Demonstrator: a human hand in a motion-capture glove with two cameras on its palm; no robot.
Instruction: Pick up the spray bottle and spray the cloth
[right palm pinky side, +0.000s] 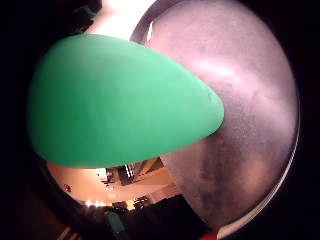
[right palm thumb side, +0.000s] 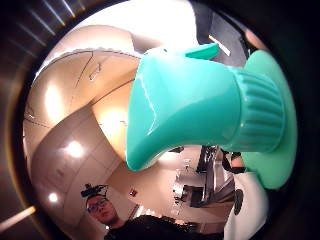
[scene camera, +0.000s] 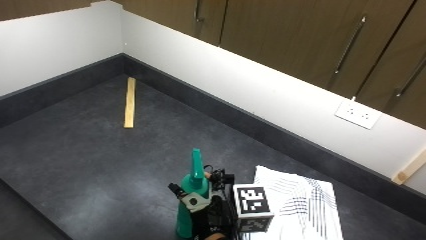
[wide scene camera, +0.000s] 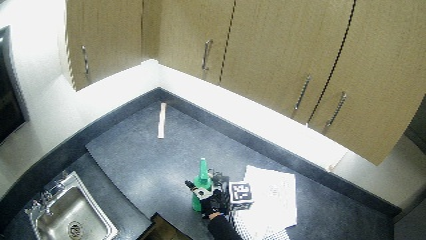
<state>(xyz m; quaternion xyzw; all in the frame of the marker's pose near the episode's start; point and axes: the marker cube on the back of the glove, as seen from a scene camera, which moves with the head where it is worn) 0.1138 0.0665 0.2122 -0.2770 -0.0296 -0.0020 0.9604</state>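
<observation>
Bottle (scene camera: 190, 210) first: green, upright on the dark counter (scene camera: 86, 165), nozzle pointing to twelve o'clock, and my gloved right hand (scene camera: 212, 212) is against it at its three o'clock side. Both palm views are filled with green: the body (right palm pinky side: 120, 100) in one, the ribbed collar and spray head (right palm thumb side: 200, 100) in the other. So the palm is close in, and I judge the fingers are wrapped round the neck. I cannot see the fingertips themselves, nor whether one sits on the trigger. From the outside view the base looks to be on the counter; I cannot say for sure it has not lifted.

Further right, at three o'clock from the hand and just beside it, lies the cloth (scene camera: 299, 210), white with dark stripes, spread flat. Far off at eleven o'clock a wooden strip (scene camera: 130, 102) lies near the wall, out of the way.

What worries me:
- The nozzle faces away toward the wall, not the cloth. If I squeeze without turning it to three o'clock, the spray lands on the counter.
- The hold sits high on a tall bottle; a quick lift could let the body swing and slip.
- If no finger is on the trigger, regripping in the air risks a drop.
- Swinging low could drag the cloth and bunch it.
</observation>
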